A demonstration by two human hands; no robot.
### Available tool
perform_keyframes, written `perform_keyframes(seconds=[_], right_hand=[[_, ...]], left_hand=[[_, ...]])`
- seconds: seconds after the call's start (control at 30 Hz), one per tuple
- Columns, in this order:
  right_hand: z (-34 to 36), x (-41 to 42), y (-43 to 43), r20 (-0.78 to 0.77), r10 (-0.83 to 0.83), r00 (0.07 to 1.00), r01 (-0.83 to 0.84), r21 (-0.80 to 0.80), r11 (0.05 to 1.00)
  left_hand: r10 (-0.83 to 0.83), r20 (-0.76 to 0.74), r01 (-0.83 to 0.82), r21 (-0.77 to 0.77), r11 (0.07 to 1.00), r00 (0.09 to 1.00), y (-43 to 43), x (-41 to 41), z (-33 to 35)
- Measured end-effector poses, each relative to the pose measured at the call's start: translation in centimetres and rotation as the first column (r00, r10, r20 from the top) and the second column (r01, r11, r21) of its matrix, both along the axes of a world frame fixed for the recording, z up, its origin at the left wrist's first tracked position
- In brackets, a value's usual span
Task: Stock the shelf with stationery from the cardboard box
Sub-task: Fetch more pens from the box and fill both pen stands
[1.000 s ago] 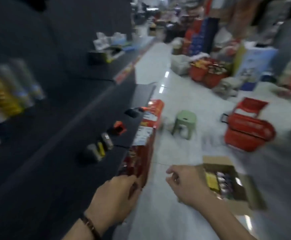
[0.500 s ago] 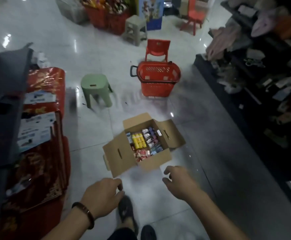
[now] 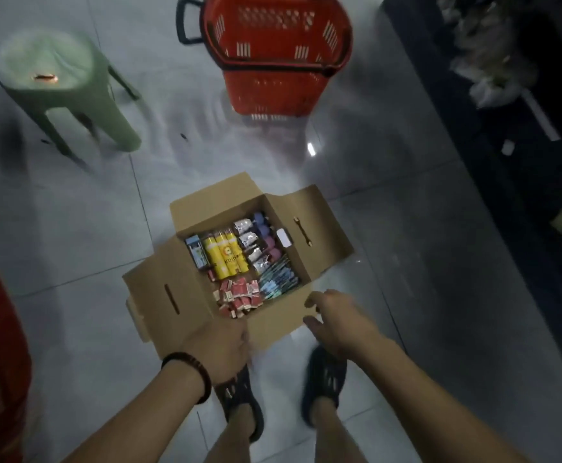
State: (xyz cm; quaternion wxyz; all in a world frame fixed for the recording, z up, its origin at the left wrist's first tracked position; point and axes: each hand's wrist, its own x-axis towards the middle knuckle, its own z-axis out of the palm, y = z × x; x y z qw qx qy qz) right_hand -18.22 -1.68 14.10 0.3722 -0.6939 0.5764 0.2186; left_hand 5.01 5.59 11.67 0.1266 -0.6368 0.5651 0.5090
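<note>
I stand over the open brown cardboard box (image 3: pixel 186 295), which sits on the pale tiled floor (image 3: pixel 72 235) just in front of my feet, all its flaps folded out. Inside, three yellow tubes (image 3: pixel 226 259) lie side by side near the middle. A heap of small red packets (image 3: pixel 239 295) fills the near corner, and purple-capped bottles (image 3: pixel 266 235) line the far right wall.

My left hand (image 3: pixel 221 349), with a dark beaded bracelet (image 3: pixel 189 372) on its wrist, is at the near wall of the box, back of the hand up. Its fingers are turned away from me and blurred, so I cannot tell whether they grip the cardboard. My right hand (image 3: pixel 336 324) hovers just beside the box's near right corner, fingers loosely spread and holding nothing.

Beyond the box stand a pale green plastic stool (image 3: pixel 59 85) to the left and a red plastic shopping basket (image 3: pixel 276 51) with a black handle. Dark shelving (image 3: pixel 506 128) with blurred goods runs along the right edge.
</note>
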Motion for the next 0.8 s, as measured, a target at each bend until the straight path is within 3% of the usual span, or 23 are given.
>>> perform_keyframes(seconds=[0.33, 0.43, 0.57, 0.73, 0.8], right_hand=[[-28.2, -1.4, -12.5, 0.174, -0.210, 0.962, 0.235, -0.134, 0.963], [-33.4, -1.8, -13.7, 0.246, -0.213, 0.946, 0.256, -0.161, 0.953], [-36.6, -1.9, -14.0, 0.319, -0.176, 0.931, 0.244, -0.189, 0.951], [-37.8, -2.0, -13.5, 0.395, -0.217, 0.893, 0.315, -0.203, 0.927], [-38.1, -2.0, -13.4, 0.402, -0.227, 0.887, 0.326, -0.197, 0.925]], left_hand=[[0.202, -0.001, -0.200, -0.125, 0.972, 0.979, -10.0, -7.6, -30.2], [0.179, 0.094, -0.162, -0.165, 0.973, 0.979, -11.4, -9.2, -36.8], [0.140, 0.289, -0.102, -0.140, 0.985, 0.947, -11.9, -10.6, -41.9], [0.248, 0.352, -0.164, -0.252, 0.954, 0.902, -11.0, -12.5, -44.4], [0.247, 0.339, -0.179, -0.220, 0.959, 0.908, -11.7, -12.4, -45.2]])
